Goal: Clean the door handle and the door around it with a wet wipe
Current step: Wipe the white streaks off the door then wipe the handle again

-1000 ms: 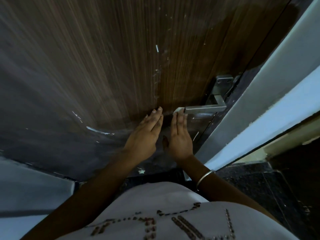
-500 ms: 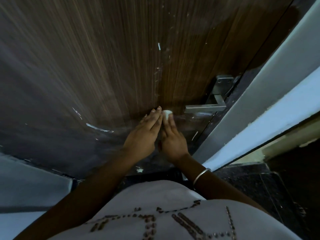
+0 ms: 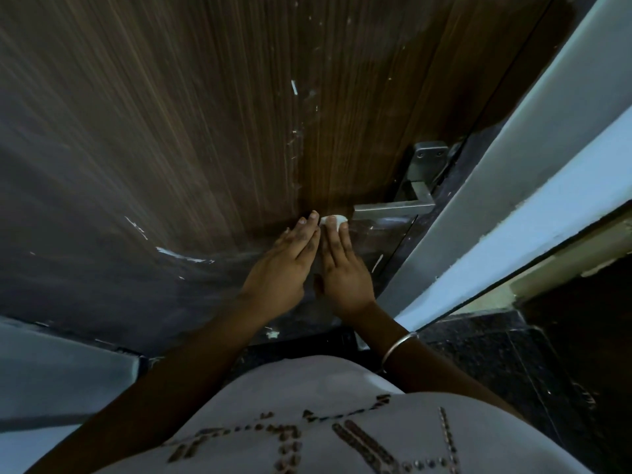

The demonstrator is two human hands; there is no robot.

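A thin silver metal bangle point(image 3: 398, 349) is circling the wrist behind the right hand point(image 3: 345, 273), and both hands are lying flat, side by side and almost touching, against the dark brown wood-grain door point(image 3: 212, 124). The left hand point(image 3: 282, 265) is resting with its fingers point(image 3: 309, 230) straight and released, grasping nothing, while the right fingers point(image 3: 337, 239) are pressing a small white wadded wet wipe point(image 3: 334, 219) onto the door, its edge peeking out past the fingertips. Just beyond the wipe, to the right and not quite touching it, the square-edged brushed steel lever handle point(image 3: 393, 207) is jutting from its screwed steel plate point(image 3: 429, 157) near the door's edge, beside the pale blue-white door frame point(image 3: 533, 186).
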